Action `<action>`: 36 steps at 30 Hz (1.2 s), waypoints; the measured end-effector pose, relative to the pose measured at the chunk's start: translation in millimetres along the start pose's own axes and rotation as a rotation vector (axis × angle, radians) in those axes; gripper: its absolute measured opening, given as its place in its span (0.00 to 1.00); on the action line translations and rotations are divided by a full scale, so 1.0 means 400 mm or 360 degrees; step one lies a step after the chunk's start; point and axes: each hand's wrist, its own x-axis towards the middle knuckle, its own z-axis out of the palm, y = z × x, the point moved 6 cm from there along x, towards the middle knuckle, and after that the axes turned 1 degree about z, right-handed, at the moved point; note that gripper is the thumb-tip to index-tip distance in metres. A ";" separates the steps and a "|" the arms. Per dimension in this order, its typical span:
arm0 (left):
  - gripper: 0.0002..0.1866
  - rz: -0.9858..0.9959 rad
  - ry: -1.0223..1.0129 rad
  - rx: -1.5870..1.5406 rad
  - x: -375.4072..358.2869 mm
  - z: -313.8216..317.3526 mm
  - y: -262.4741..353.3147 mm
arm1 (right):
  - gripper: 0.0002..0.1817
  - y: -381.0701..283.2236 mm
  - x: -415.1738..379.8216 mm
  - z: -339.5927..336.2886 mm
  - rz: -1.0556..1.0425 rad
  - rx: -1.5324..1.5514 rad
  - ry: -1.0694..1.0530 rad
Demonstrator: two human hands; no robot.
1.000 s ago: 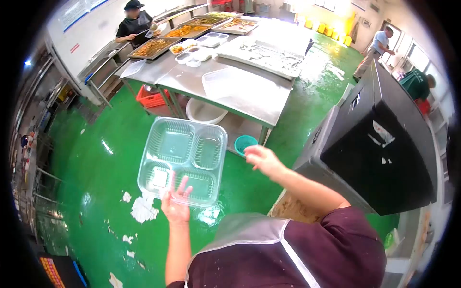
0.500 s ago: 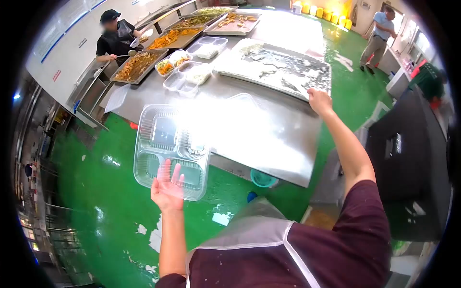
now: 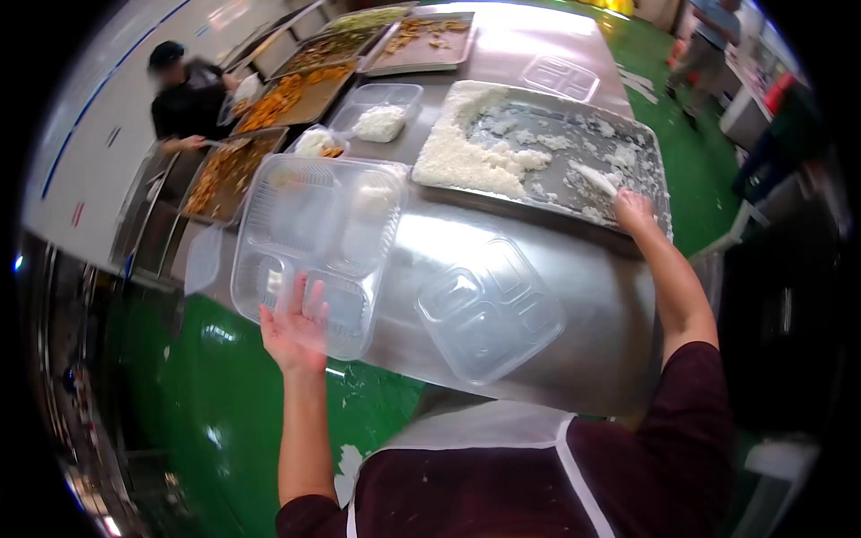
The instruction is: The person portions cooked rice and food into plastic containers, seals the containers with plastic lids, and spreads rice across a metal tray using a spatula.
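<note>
My left hand (image 3: 300, 339) supports a clear plastic meal container (image 3: 285, 220) from below, its fingers showing through the near corner. The container is tilted, divided into compartments and has no food in it. At the right, my right hand (image 3: 635, 212) grips a whitish rice paddle (image 3: 595, 179), its blade low over the metal tray (image 3: 516, 204). Cooked white rice (image 3: 462, 148) is heaped along the tray's left side, while scattered clumps cover the rest. A clear compartment lid or container (image 3: 489, 314) lies on the steel table between my hands.
Filled containers, one with rice (image 3: 378, 124), stand beyond my left hand. Several food trays (image 3: 420, 45) line the table's far left. A co-worker (image 3: 193, 99) stands there with a utensil; another person (image 3: 708, 45) stands at the far right. Another clear lid (image 3: 561, 78) lies behind the rice tray.
The view has come nearer the table. My left hand has brought the container forward, from over the floor to partly above the table edge. My right hand keeps the paddle at the rice tray.
</note>
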 end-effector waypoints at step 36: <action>0.28 -0.0503 -0.0285 -0.0014 0.739 0.085 -0.112 | 0.12 -0.360 -0.029 -0.167 0.0746 0.1421 -0.0778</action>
